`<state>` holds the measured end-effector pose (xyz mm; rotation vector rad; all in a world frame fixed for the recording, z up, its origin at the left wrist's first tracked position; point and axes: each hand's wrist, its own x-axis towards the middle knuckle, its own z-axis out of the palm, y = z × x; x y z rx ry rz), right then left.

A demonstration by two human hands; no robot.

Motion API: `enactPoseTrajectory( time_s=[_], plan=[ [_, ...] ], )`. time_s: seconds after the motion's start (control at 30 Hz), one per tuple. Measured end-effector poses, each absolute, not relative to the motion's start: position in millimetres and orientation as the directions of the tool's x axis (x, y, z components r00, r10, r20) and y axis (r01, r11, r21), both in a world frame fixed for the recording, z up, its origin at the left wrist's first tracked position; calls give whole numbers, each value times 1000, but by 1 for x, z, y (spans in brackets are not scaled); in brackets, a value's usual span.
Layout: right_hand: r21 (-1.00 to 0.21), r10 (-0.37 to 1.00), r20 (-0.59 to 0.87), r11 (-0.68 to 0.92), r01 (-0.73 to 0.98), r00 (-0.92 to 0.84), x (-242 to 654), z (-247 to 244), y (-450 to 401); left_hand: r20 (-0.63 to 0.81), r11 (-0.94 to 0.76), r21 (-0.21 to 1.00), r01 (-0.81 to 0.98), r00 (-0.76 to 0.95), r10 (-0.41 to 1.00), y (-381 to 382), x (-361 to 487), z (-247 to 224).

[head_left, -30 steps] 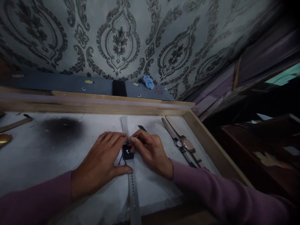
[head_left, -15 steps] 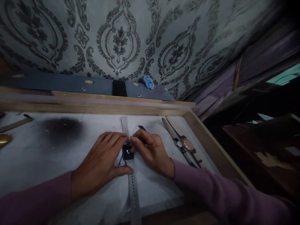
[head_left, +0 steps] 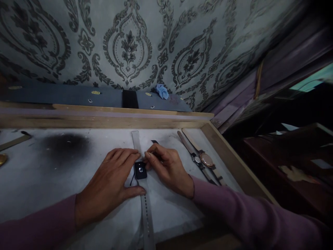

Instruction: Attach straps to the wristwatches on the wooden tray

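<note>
A smartwatch [head_left: 141, 171] with a square black face lies flat, its light grey strap [head_left: 147, 215] stretched lengthwise with a row of holes in the near half. My left hand [head_left: 106, 182] holds it from the left, fingertips on the strap above the case and thumb on the strap below. At the case's upper right edge, my right hand [head_left: 166, 166] has thumb and forefinger pinched together; what they grip is hidden. A dark flat tip [head_left: 154, 141] shows just behind the right hand, and I cannot tell whether it is held.
To the right lie two wristwatches, one with a rose-gold case [head_left: 206, 160], the other smaller [head_left: 197, 160]. A strap [head_left: 17, 141] and a gold round piece [head_left: 3, 159] are at far left. A wooden rim [head_left: 104, 122] borders the white surface. Blue crumpled cloth [head_left: 162, 91] sits behind it.
The whole view has shifted slightly. Both hands keep their places on the watch, and the right fingers have barely moved at the case's upper edge.
</note>
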<state>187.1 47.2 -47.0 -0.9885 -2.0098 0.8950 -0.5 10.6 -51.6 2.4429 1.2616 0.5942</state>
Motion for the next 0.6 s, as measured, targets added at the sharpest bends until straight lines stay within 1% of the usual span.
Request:
enactPoseTrajectory(
  time_s=[0.33, 0.6],
  plan=[
    [-808, 846, 278, 462, 366, -454, 186, -45, 46, 239, -570, 457, 683, 523, 818, 11, -1, -53],
    [-797, 830, 304, 491, 352, -468, 185, -45, 45, 248, -577, 446, 685, 524, 815, 11, -1, -54]
  ],
)
